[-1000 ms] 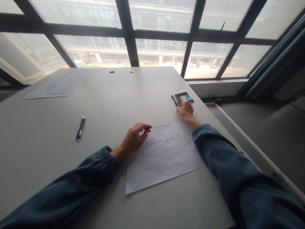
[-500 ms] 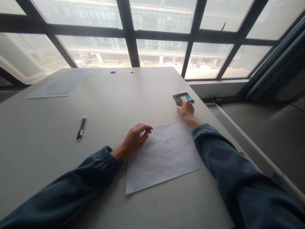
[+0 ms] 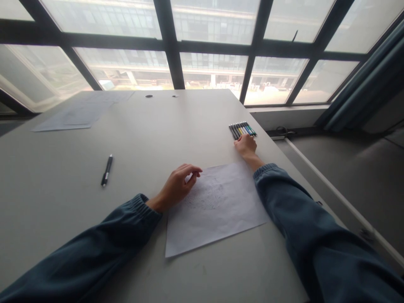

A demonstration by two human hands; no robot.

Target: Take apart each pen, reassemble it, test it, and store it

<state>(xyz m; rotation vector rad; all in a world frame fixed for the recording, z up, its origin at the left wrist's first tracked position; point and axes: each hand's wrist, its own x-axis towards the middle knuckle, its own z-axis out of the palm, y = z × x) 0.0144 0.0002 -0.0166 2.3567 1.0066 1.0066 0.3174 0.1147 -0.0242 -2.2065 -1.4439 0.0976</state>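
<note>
A white sheet of paper [image 3: 233,206] with faint dark marks lies on the pale table in front of me. Over its upper left edge rests my left hand [image 3: 181,181], fingers curled and thumb near the fingertips; whether anything is between them is too small to tell. My right hand [image 3: 246,145] is closed at the near end of a row of several pens [image 3: 240,127], black, yellow, white, blue and green. Its fingertips are hidden, so what it grips cannot be made out.
A single black pen [image 3: 107,170] lies left of my left hand. More papers [image 3: 72,111] are spread at the far left of the table [image 3: 176,130]. Two small round fittings sit near the far edge, before the windows. The table's right edge runs beside my right arm.
</note>
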